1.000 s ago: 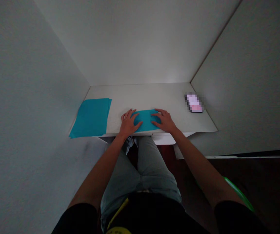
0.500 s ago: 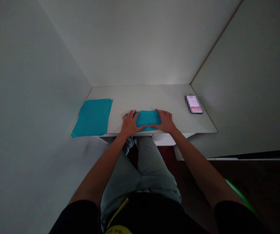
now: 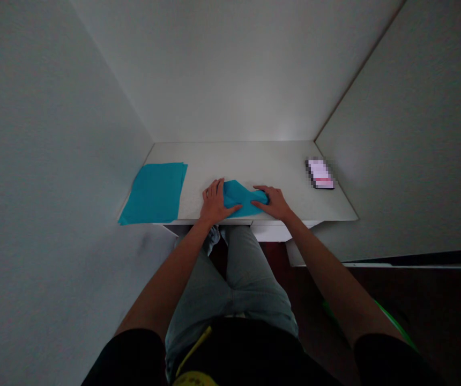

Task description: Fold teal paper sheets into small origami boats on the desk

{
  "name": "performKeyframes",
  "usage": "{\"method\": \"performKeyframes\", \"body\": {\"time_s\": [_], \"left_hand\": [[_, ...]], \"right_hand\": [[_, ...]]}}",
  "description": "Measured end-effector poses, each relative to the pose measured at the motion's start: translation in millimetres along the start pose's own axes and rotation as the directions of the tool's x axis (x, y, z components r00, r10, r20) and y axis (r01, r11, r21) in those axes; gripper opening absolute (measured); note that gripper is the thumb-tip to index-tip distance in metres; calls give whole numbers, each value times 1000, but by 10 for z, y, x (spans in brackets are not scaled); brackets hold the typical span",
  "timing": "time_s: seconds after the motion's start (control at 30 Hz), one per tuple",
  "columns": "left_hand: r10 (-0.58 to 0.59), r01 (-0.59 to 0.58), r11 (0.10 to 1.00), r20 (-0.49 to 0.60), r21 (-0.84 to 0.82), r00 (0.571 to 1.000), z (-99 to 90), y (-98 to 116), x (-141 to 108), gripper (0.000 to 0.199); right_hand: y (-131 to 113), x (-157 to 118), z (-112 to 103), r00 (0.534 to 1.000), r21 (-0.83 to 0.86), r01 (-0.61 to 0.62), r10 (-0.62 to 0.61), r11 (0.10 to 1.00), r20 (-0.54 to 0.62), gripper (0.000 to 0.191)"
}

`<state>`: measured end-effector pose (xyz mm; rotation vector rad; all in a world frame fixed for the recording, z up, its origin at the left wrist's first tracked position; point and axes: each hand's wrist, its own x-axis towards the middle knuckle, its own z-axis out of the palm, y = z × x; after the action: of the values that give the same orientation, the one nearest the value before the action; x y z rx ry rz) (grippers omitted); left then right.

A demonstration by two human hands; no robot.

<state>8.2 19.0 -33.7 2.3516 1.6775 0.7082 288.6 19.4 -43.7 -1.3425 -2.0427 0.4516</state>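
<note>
On the white desk, my open left hand and open right hand press on the folded blue paper between them, near the front edge. A stack of blue sheets lies to my left.

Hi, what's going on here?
A seated person is working at a white desk with bare hands. Their left hand presses on a folded teal sheet, and their right hand rests on its other end. A stack of teal sheets lies to the left, and a blurred phone lies to the right.
</note>
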Motion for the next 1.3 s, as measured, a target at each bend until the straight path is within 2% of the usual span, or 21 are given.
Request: {"method": "performKeyframes", "body": {"time_s": [0.1,0.2,0.33,0.47,0.53,0.6,0.67,0.73,0.8,0.87,0.97,1.07,1.2,1.3], "left_hand": [[-110,107,994,-82,-36,991,18,-20,20,120],[-195,187,979,-116,-82,974,24,-43,44,118],[-189,178,977,-94,-118,977,26,-60,63,111],[-195,177,975,-134,-134,972,33,-58,59,102],[-191,168,974,-156,-151,969,36,-64,56,95],[-186,158,973,-168,-168,968,39,-79,58,82],[-197,167,970,-169,-176,966,43,-98,67,63],[-228,201,966,-164,-164,960,49,-114,80,52],[-253,233,962,-155,-140,955,53,-122,92,50],[-248,231,964,-144,-129,958,52,-122,95,53],[-187,171,977,-130,-127,974,37,-110,72,66],[-30,24,996,-70,-90,997,15,-91,30,75],[200,-200,980,80,-16,976,-1,-66,-7,56],[233,-237,971,127,19,964,-7,-56,-4,46]], "right_hand": [[-3,5,-30,1000,90,1,-1,996,0,49],[-12,4,-54,999,185,-30,36,982,-30,42],[-5,-4,-69,993,209,-22,44,978,-105,35],[2,-31,-93,954,175,101,-45,979,-297,36],[-13,-44,-98,933,98,151,-109,984,-343,40],[-44,-46,-89,955,4,187,-181,982,-236,42],[-84,-40,-70,971,-68,236,-238,969,-9,41],[-118,-30,-55,945,-93,282,-260,955,197,38],[-134,-25,-54,917,-83,303,-267,949,296,37],[-134,-26,-64,905,-58,310,-276,949,323,36],[-132,-36,-73,911,-45,306,-279,951,303,34],[-148,-39,-55,935,-68,275,-250,959,253,29],[-170,-31,-27,942,-89,261,-233,961,243,29],[-174,-33,-20,955,-121,238,-209,964,211,31]]}}
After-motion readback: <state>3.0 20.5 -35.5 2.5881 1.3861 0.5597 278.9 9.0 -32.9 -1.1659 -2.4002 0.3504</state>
